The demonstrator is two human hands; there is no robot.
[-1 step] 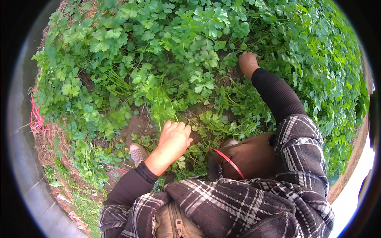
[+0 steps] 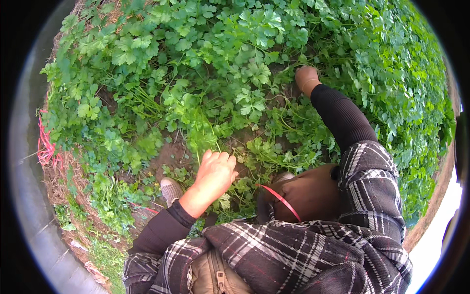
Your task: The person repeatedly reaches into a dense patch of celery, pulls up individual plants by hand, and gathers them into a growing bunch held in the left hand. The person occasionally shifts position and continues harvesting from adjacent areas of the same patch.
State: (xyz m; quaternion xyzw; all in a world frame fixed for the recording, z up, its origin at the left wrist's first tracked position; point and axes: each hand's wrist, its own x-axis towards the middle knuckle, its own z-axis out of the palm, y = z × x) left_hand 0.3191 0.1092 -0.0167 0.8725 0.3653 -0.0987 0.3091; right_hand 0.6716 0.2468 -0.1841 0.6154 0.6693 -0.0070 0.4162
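Note:
My left hand (image 2: pixel 214 174) is closed low in front of me around a small bunch of celery stalks (image 2: pixel 201 131). Their leafy tops point away from me and look slightly blurred. Farther off to the right, my right hand (image 2: pixel 306 80) reaches down into the standing celery plants (image 2: pixel 252 100). Its fingers are curled in at the foot of some celery stalks (image 2: pixel 293 66), and leaves and shadow partly hide the fingertips. Bare brown soil (image 2: pixel 169 156) shows between the plants near my left hand.
Dense celery foliage (image 2: pixel 391 83) spreads along the right and far sides. Pink-red ties (image 2: pixel 46 144) lie at the left edge by dry straw and a grey border (image 2: pixel 34 196). One red strip (image 2: pixel 281 200) lies across my knee. My shoe (image 2: pixel 170 190) rests on the soil.

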